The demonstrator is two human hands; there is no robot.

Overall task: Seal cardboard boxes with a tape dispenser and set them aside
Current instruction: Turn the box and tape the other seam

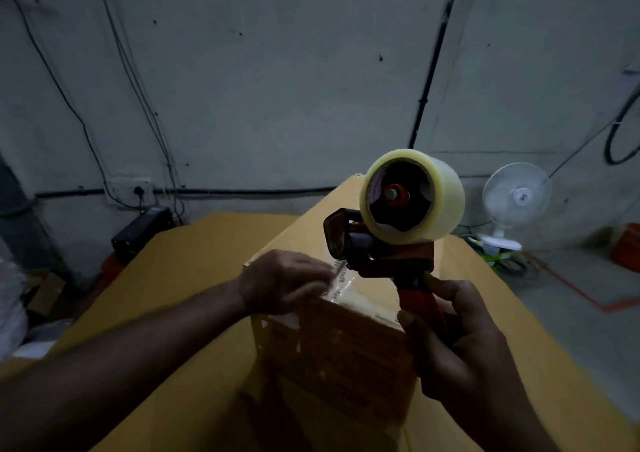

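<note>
A brown cardboard box (343, 351) with printed sides stands in front of me on a wide cardboard surface (180, 289). My right hand (453, 341) grips the red handle of a tape dispenser (388, 261) that carries a clear tape roll (412, 197), held above the box's far top edge. A strip of clear tape (343, 283) runs from the dispenser's mouth down onto the box top. My left hand (287, 280) lies on the box top at that strip, fingers laid over the tape end; motion blur hides whether they pinch it.
More flat cardboard (491, 299) extends right of the box. A white fan (516, 202) stands on the floor at the right, beside an orange crate (627, 247). A black device (142, 233) sits by the wall at the left, under a socket and cables.
</note>
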